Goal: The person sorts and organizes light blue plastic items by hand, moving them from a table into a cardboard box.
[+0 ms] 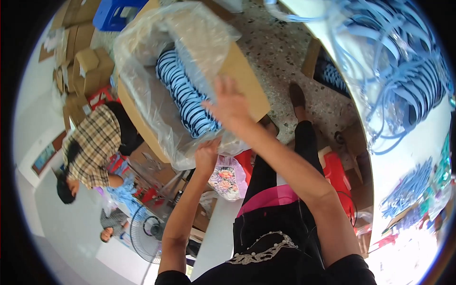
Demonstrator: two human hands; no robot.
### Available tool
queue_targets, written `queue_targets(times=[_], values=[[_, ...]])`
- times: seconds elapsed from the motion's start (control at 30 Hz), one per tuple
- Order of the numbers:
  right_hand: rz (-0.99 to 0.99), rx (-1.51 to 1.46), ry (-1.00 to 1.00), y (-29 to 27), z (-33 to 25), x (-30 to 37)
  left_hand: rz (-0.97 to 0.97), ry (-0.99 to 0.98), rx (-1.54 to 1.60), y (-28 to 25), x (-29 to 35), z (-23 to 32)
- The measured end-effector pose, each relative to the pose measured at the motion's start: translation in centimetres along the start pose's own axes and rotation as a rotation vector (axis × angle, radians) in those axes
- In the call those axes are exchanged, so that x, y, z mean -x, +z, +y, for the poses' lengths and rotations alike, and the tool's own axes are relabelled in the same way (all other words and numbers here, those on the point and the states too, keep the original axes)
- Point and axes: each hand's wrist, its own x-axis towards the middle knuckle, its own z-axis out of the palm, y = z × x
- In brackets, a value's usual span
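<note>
A big cardboard box (251,88) stands in front of me, lined with a clear plastic bag (142,102) folded over its rim. Inside lies a long row of nested light-blue pieces with dark edges (183,95); their exact kind I cannot make out. My left hand (207,156) is closed at the near rim, its fingers pinching the edge of the liner. Over the box's near right part is my right hand (230,107), fingers spread and slightly blurred, close to the near end of the row. Nothing shows in its grasp.
On the right, a white table (375,173) bears a heap of blue curved pieces with straps (418,95). Another box (327,76) with dark contents sits beneath it. A red stool (337,175), a fan (148,232), stacked cartons (92,71) and two people surround me.
</note>
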Motion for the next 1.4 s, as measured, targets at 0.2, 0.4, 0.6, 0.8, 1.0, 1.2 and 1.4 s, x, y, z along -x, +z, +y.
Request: queue_targets(times=[0.2, 0.4, 0.6, 0.8, 1.0, 1.2, 1.4], values=[[0.172, 0.333, -0.158, 3.9, 3.8, 4.2, -0.097, 0.056, -0.125, 0.1, 1.0, -1.6], [-0.153, -0.131, 0.057, 8.1, 2.9, 11.9, -0.252, 0.029, -0.197, -2.3, 6.2, -6.1], [-1.135, 0.145, -0.444, 9.2, 7.6, 16.3, -0.330, 0.031, -0.337, 0.5, 10.3, -11.5], [-0.249, 0.003, -1.100, -5.2, 5.1, 6.1, -0.549, -0.128, -0.055, 1.3, 7.6, -9.8], [-0.473, 0.206, -1.069, -3.2, -3.2, -0.4, 0.105, -0.470, 0.529, 1.9, 4.1, -9.4], [-0.526, 0.520, -0.831, 7.2, -4.5, -8.3, 0.760, -0.834, 0.442, 8.9, 1.2, -13.5], [-0.628, 0.437, -1.341, 20.2, -0.6, -8.9, 0.719, -0.897, 0.382, 12.5, -0.3, -13.4]])
